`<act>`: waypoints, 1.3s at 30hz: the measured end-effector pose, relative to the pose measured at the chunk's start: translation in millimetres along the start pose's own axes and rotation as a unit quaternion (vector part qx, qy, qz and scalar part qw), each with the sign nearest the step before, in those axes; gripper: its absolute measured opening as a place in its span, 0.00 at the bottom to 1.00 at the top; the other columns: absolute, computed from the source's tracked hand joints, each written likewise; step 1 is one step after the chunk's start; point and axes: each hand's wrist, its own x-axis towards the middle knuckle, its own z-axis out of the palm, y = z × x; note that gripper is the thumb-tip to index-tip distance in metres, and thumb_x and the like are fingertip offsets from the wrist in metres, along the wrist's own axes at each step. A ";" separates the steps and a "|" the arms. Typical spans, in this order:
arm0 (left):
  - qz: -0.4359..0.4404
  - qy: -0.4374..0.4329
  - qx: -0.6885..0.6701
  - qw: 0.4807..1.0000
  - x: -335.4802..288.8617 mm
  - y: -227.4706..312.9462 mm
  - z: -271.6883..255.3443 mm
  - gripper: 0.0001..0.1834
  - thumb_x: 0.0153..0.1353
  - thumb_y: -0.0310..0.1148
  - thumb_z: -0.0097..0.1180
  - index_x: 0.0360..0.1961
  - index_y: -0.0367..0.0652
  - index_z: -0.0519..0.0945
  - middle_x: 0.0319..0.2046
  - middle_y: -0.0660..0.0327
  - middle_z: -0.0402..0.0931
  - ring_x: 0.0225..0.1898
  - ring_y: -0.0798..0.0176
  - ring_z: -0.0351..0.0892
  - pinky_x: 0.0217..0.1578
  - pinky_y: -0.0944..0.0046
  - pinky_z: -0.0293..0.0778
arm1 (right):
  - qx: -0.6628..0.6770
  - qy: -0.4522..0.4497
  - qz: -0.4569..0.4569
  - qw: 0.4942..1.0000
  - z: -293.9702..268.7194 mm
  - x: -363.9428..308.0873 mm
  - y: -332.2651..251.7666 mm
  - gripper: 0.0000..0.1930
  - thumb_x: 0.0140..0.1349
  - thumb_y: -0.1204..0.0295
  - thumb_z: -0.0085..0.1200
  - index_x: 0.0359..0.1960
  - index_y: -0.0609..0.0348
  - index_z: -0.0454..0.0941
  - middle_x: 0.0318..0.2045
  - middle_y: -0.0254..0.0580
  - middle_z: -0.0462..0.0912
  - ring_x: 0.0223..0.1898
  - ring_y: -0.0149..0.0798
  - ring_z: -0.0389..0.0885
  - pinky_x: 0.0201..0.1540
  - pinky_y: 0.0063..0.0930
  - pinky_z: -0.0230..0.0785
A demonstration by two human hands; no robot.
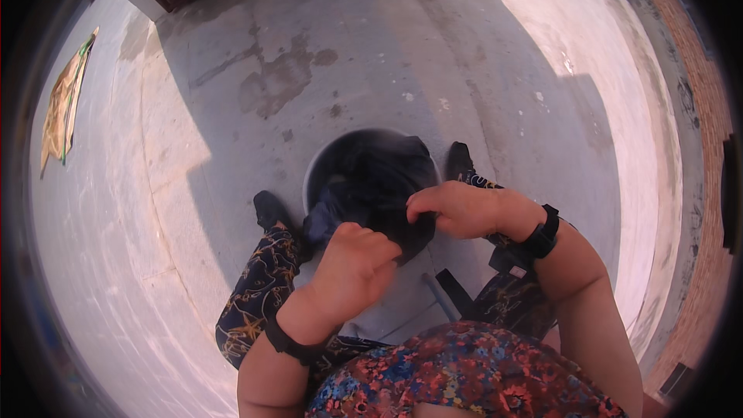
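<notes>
A dark cloth [379,182] lay bunched in a round bucket with a pale rim [308,174], which stood on the concrete floor [387,62] between the two shoes, the left shoe [271,209] and the right shoe [460,159]. In my judgement, the main danger was that the cloth could slide out over the near side, because a good part of it was already gathered there, close to the person's legs. If it dropped, it could become dirty on the floor, which showed stains. A weak hold at the fingertips could be the cause, or a pull stronger on one side than on the other. A hard pull toward the body could perhaps also tip the bucket, as neither hand was steadying it. About the pose: the hands were apart from each other, both above the near part of the bucket. The left hand [344,263] was lower in the view, back upward, with fingers curled inward beside the cloth; its fingertips were hidden, so I cannot tell whether it gripped anything. The right hand [457,207] came from the right, wrist bent inward, with bent fingers over the cloth; it seemed to touch it, but whether it pinched firmly I cannot tell.
</notes>
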 end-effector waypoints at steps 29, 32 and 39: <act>-0.216 0.146 0.144 0.955 -6.9 -59.3 3.4 0.08 0.50 0.17 0.47 0.32 0.36 0.76 0.39 0.48 0.76 0.39 0.43 0.77 0.40 0.52 0.74 | 0.302 0.259 -0.012 0.917 -33.1 -46.2 -48.2 0.09 0.45 0.83 0.57 0.22 0.62 0.67 0.34 0.44 0.79 0.33 0.25 0.70 0.36 0.22 0.63; -0.195 0.236 0.096 0.947 0.1 -53.1 0.1 0.09 0.52 0.16 0.46 0.34 0.35 0.75 0.39 0.49 0.78 0.39 0.49 0.79 0.40 0.57 0.74 | 0.334 0.251 -0.041 0.907 -34.0 -49.0 -47.0 0.09 0.46 0.83 0.56 0.22 0.62 0.67 0.36 0.46 0.80 0.32 0.27 0.71 0.36 0.23 0.64; -0.172 0.386 -0.284 0.861 12.0 -44.4 -11.3 0.10 0.58 0.16 0.45 0.36 0.36 0.77 0.41 0.60 0.79 0.38 0.72 0.73 0.39 0.72 0.70 | 0.398 -0.020 -0.186 0.898 -4.8 -41.7 -65.7 0.08 0.50 0.81 0.54 0.26 0.64 0.65 0.39 0.48 0.82 0.39 0.38 0.78 0.41 0.27 0.68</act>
